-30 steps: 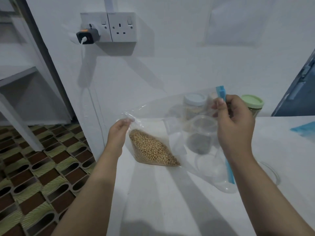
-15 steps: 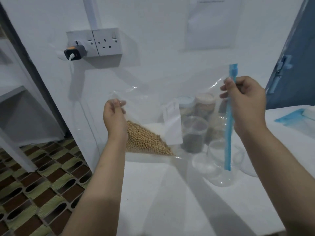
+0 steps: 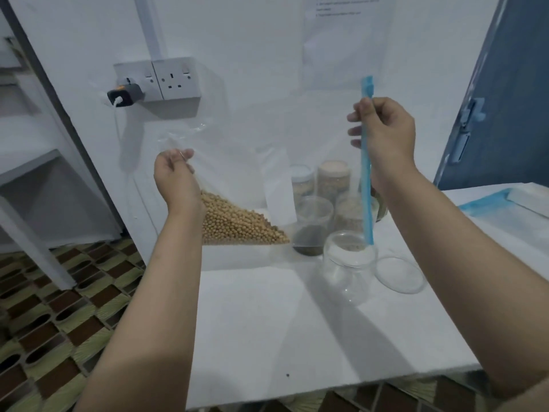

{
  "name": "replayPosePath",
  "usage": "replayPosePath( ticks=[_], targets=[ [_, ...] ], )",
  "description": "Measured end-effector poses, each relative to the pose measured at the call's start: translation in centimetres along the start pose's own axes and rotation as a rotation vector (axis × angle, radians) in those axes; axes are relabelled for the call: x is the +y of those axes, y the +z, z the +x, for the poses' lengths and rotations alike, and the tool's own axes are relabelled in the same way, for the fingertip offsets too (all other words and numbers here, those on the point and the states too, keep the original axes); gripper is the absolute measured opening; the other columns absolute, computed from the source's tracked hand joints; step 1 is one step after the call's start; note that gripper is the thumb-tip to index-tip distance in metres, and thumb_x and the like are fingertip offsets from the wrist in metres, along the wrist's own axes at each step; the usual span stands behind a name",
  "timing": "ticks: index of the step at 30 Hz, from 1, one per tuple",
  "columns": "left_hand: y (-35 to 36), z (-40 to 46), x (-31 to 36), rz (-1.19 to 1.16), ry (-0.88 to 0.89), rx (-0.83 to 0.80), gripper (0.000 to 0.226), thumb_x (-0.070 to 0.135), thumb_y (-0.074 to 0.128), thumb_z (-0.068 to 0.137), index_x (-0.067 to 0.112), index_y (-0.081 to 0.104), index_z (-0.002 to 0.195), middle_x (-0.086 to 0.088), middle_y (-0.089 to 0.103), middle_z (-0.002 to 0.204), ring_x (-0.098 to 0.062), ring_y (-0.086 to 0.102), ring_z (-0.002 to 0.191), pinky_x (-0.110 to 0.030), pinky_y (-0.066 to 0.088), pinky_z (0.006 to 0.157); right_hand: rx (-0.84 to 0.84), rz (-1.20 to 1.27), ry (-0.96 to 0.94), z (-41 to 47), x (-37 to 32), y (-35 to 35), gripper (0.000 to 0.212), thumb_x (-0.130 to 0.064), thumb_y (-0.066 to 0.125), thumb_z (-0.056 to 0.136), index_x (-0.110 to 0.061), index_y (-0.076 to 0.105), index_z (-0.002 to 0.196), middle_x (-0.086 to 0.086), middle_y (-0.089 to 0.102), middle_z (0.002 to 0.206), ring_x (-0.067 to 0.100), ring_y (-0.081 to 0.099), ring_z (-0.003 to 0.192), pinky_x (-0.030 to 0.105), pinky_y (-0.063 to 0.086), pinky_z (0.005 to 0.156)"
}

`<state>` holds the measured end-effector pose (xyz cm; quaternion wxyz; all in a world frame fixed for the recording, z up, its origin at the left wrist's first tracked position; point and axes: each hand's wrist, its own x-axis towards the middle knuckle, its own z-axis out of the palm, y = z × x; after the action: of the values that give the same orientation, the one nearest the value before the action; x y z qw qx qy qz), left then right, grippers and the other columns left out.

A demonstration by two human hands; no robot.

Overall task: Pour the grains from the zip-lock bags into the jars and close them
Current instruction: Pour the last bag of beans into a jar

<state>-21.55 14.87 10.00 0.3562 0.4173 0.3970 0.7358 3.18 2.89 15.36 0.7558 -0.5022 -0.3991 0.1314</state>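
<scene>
a plain home corner – white table (image 3: pixel 267 322), wall sockets (image 3: pixel 166 80) with a charger (image 3: pixel 124 95), patterned floor tiles (image 3: pixel 59 307), grain jars (image 3: pixel 332 179).

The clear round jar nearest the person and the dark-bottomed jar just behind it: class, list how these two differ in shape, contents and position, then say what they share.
1. The round jar bulges at its sides; the dark-bottomed jar is straight-walled.
2. The round jar looks nearly empty; the dark-bottomed jar holds a dark layer.
3. The zip-lock bag's blue strip hangs over the round jar's mouth, not the other's.
Both are clear, upright and lidless.
</scene>
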Motion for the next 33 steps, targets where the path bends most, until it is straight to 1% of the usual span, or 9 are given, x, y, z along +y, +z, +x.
replayPosePath(
  ticks=[4,8,12,16,20,25,27,33],
  targets=[
    [0.3,-0.7,1.2,0.003,-0.006,0.03,0.025,0.019,0.039,0.105,0.024,0.048,0.083,0.01,0.065,0.086,-0.002,0.043,0.06,-0.012,0.044,0.071,-0.002,0.025,0.005,0.6,0.7,-0.1,0.019,-0.026,0.052,0.102,-0.02,0.061,0.087,-0.008,0.066,0.076,0.007,0.058,0.06,0.023,0.048,0.059],
    [0.5,-1.5,2.0,0.024,0.0,0.028,0.024,0.021,0.039,0.106,0.025,0.047,0.083,0.01,0.066,0.089,-0.001,0.044,0.061,-0.008,0.043,0.071,-0.022,0.05,0.028,0.5,2.2,-0.9,0.02,-0.026,0.05,0.103,-0.022,0.06,0.086,-0.009,0.065,0.077,0.006,0.057,0.062,0.021,0.046,0.059],
    [0.8,-2.0,2.7,0.042,0.026,0.016,0.025,0.021,0.039,0.106,0.025,0.047,0.082,0.01,0.064,0.086,-0.002,0.045,0.063,-0.015,0.044,0.08,0.009,0.074,0.032,0.1,3.0,-1.3,0.02,-0.024,0.048,0.104,-0.023,0.058,0.086,-0.01,0.063,0.076,0.003,0.055,0.06,0.018,0.043,0.058],
    [1.1,-2.3,2.8,0.053,0.032,-0.011,0.026,0.021,0.039,0.106,0.026,0.046,0.082,0.012,0.064,0.088,-0.001,0.045,0.063,-0.013,0.044,0.078,0.062,0.079,0.001,-0.4,3.3,-1.1,0.02,-0.023,0.047,0.104,-0.023,0.056,0.087,-0.008,0.061,0.077,0.005,0.053,0.062,0.016,0.043,0.062],
    [1.3,-1.9,2.9,0.055,0.036,-0.036,0.027,0.022,0.039,0.106,0.027,0.048,0.081,0.012,0.062,0.086,-0.002,0.046,0.066,-0.021,0.044,0.088,0.065,0.082,0.009,-0.5,3.8,-1.0,0.02,-0.025,0.045,0.105,-0.022,0.056,0.088,-0.008,0.061,0.08,0.007,0.053,0.066,0.014,0.043,0.064],
    [1.7,-1.0,4.0,0.038,0.066,-0.067,0.027,0.02,0.04,0.105,0.028,0.051,0.082,0.01,0.059,0.084,-0.005,0.046,0.069,-0.027,0.046,0.092,0.061,0.088,0.002,0.3,3.3,-0.7,0.02,-0.025,0.045,0.105,-0.022,0.057,0.089,-0.006,0.061,0.082,0.007,0.053,0.067,0.016,0.043,0.065],
    [2.0,-0.6,4.4,0.034,0.085,-0.075,0.027,0.019,0.041,0.105,0.028,0.051,0.082,0.01,0.06,0.083,-0.006,0.047,0.07,-0.026,0.046,0.091,0.067,0.09,-0.007,0.6,3.2,-0.6,0.02,-0.024,0.044,0.105,-0.022,0.056,0.09,-0.006,0.061,0.082,0.007,0.052,0.067,0.015,0.043,0.064],
    [2.6,-0.4,4.9,0.034,0.116,-0.093,0.027,0.019,0.042,0.105,0.029,0.051,0.082,0.01,0.062,0.088,-0.005,0.046,0.068,-0.018,0.044,0.082,0.081,0.074,-0.011,0.9,3.4,-0.3,0.02,-0.028,0.042,0.106,-0.022,0.059,0.098,-0.006,0.059,0.084,0.007,0.052,0.068,0.015,0.044,0.067]
  ],
)
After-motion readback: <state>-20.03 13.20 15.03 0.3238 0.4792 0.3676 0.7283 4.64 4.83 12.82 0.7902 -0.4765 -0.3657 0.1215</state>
